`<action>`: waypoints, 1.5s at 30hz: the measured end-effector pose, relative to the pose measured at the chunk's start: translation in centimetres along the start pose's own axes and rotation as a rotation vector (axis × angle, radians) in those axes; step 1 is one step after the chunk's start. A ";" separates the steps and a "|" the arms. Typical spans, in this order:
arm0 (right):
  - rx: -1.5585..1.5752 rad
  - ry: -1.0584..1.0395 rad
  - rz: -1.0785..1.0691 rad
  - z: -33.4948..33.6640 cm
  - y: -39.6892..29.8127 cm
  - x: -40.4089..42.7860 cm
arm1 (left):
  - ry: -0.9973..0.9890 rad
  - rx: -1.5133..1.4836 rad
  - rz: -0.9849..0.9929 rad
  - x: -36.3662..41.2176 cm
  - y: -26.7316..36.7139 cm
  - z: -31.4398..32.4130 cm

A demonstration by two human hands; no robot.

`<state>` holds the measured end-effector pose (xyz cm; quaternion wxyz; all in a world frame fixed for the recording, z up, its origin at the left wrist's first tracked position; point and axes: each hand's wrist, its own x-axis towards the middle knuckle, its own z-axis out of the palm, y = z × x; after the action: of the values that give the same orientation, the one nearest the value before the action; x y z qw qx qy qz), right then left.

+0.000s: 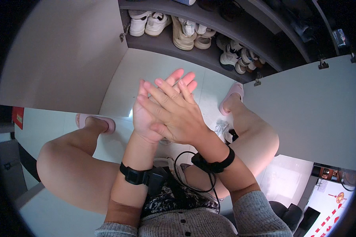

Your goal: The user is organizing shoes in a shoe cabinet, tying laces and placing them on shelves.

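My right hand [178, 115] lies back-up across the palm of my left hand [146, 118], fingers spread. The left palm faces up, its fingertips showing beyond the right fingers. Neither hand holds an object. Each forearm wears a black strap with a small device, the left strap [133, 175] and the right strap [225, 161]; a black cable [178, 154] loops between them. Beyond the hands stands an open shoe cabinet [166, 49], with white sneakers [157, 24], cream clogs [182, 37] and several other shoes [230, 57] on its bottom shelf.
Cabinet doors stand open at left [62, 53] and right [308, 112]. My feet, in pink slippers [233, 97], rest on the tiled floor [118, 89]. Crumpled white material [223, 130] lies by my right leg. A red item [17, 117] is at the far left.
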<state>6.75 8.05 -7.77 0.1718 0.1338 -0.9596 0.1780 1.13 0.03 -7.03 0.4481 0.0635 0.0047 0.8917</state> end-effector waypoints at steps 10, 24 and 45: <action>-0.010 0.020 0.026 -0.1 -0.1 -0.1 | 0.096 0.198 0.034 -0.2 0.1 0.8; 0.385 0.088 0.035 -2.1 0.2 -1.1 | 0.301 0.543 0.121 -0.7 -1.0 1.4; 1.658 0.178 0.219 -3.6 0.2 -0.1 | 0.272 1.154 0.322 -2.0 1.0 1.1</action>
<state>7.76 9.66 -4.71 0.0748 0.1084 -0.5086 0.8509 1.64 -2.21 -6.13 0.1965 0.1815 0.5341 0.8020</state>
